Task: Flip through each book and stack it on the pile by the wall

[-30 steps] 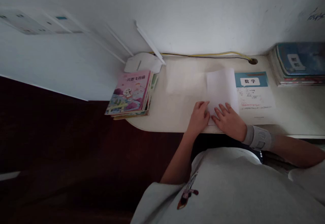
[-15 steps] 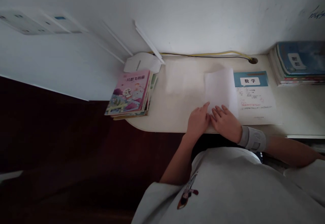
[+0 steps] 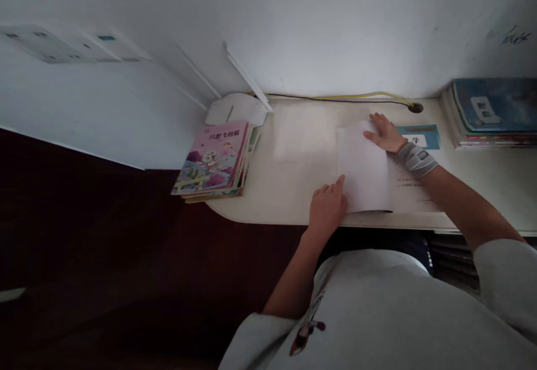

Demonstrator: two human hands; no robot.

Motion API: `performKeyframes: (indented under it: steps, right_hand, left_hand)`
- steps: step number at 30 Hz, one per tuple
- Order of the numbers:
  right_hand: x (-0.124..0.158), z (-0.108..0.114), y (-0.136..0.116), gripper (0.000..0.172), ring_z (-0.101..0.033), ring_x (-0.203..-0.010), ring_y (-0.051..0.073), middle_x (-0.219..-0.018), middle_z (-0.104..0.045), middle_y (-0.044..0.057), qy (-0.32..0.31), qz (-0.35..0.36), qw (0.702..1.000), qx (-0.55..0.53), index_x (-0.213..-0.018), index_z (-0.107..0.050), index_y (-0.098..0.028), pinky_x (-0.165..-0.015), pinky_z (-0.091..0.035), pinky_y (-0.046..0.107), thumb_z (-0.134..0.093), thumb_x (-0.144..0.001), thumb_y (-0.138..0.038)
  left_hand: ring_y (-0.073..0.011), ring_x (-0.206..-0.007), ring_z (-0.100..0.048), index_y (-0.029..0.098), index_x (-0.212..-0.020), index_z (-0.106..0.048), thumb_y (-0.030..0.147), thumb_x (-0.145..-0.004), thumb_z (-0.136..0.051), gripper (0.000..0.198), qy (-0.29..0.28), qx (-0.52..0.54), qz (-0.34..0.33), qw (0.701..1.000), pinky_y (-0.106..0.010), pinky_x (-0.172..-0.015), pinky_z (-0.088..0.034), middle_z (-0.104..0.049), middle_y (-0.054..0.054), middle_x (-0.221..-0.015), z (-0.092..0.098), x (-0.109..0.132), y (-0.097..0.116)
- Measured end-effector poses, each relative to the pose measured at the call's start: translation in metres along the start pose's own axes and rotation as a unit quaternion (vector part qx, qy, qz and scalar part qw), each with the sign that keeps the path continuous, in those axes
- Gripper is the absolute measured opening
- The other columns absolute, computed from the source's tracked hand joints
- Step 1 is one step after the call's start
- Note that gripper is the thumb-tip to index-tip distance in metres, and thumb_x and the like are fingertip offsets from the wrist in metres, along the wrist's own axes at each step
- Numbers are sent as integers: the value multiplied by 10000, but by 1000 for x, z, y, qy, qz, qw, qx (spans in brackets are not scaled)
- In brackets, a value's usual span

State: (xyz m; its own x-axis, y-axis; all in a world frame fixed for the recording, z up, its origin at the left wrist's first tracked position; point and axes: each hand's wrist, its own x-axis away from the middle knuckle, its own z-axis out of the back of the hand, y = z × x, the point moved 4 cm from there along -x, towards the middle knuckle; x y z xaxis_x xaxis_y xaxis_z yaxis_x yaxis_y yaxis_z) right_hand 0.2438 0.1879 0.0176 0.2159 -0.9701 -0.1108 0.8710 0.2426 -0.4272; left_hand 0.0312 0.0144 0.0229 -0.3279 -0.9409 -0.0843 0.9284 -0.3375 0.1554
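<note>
The right hand (image 3: 385, 134) has been moved up the surface (image 3: 302, 191) to the far corner of the white sheet of paper (image 3: 363, 169), and the grey wrist brace (image 3: 417, 159) is carried above the math workbook (image 3: 413, 188). A wide grip is shown there, with the fingers spread flat and nothing closed on. The left hand (image 3: 328, 209) is kept at the sheet's near left edge, its grip also wide, the fingertips laid against the paper. The sheet lies on the surface, overlapping the workbook's left side. A stack of picture books (image 3: 212, 160) is placed well apart on the left, and a pile of books (image 3: 489, 113) at the right end.
</note>
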Motion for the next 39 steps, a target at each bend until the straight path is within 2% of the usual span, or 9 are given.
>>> performKeyframes:
  steps: [4,6,10,13,16,20,27,35,39]
  right_hand:
    - [4,-17,-11,658,-312,-1375,343,-1440,-451,124,36,-8,999,11,-1372,-467,-181,-1095,-216,604,-475,-828,-552]
    - [7,-19,-15,617,-352,-1347,345,-1399,-497,130,57,-3,998,18,-1337,-503,-173,-1090,-212,605,-466,-833,-528]
    - [7,-18,-16,581,-413,-1290,342,-1348,-537,141,66,1,997,40,-1305,-527,-154,-1075,-240,591,-462,-838,-494]
    - [5,-15,-11,581,-486,-1209,330,-1287,-570,171,75,-7,997,31,-1290,-532,-117,-1048,-319,532,-465,-837,-473]
    - [4,-12,-6,584,-526,-1154,330,-1236,-594,186,89,5,996,7,-1269,-545,-103,-1016,-373,504,-442,-840,-485]
    - [3,-11,-2,628,-517,-1170,335,-1241,-591,187,99,24,995,-19,-1287,-533,-106,-1027,-374,502,-371,-858,-535]
    - [7,-14,-8,668,-456,-1241,361,-1350,-512,181,68,30,997,18,-1340,-497,-144,-1056,-285,597,-399,-848,-584]
    - [12,-17,-19,752,-253,-1392,362,-1477,-382,148,6,52,997,50,-1413,-403,-191,-1092,-197,613,-481,-802,-622]
    - [12,-22,-19,750,-207,-1413,361,-1503,-348,133,-2,76,995,60,-1425,-385,-196,-1103,-166,613,-477,-808,-612]
  left_hand:
    - [-223,-874,-619,128,-1308,-497,141,-880,-423,435,11,-12,10,1000,-365,-788,-466,-688,-100,-884,7,4,-2]
    - [-237,-910,-622,136,-1303,-502,219,-905,-450,410,39,-9,-7,999,-382,-800,-474,-681,-119,-941,15,6,3]
    - [-286,-1210,-517,137,-1335,-456,494,-893,-485,569,99,12,-178,979,-454,-1016,-399,-576,-173,-1282,27,14,30]
    - [-266,-1360,-374,92,-1354,-416,339,-944,-423,478,87,-1,-264,961,-433,-1102,-332,-472,-186,-1411,16,18,45]
    - [-239,-1375,-354,46,-1366,-388,107,-930,-329,445,81,-18,-258,963,-413,-1115,-330,-456,-200,-1421,-3,16,51]
    - [-234,-1367,-361,25,-1376,-382,64,-914,-295,471,64,-25,-252,965,-378,-1117,-342,-430,-190,-1441,-20,11,56]
    - [-248,-1351,-379,35,-1352,-433,81,-924,-313,446,34,-48,-218,974,-417,-1116,-353,-456,-182,-1419,-13,10,46]
    - [-264,-1351,-381,67,-1339,-471,89,-919,-334,443,24,-57,-145,988,-521,-1126,-305,-507,-183,-1373,-11,20,34]
    - [-274,-1357,-376,117,-1386,-429,119,-925,-338,469,33,-63,-140,988,-529,-1108,-323,-466,-157,-1418,-9,19,43]
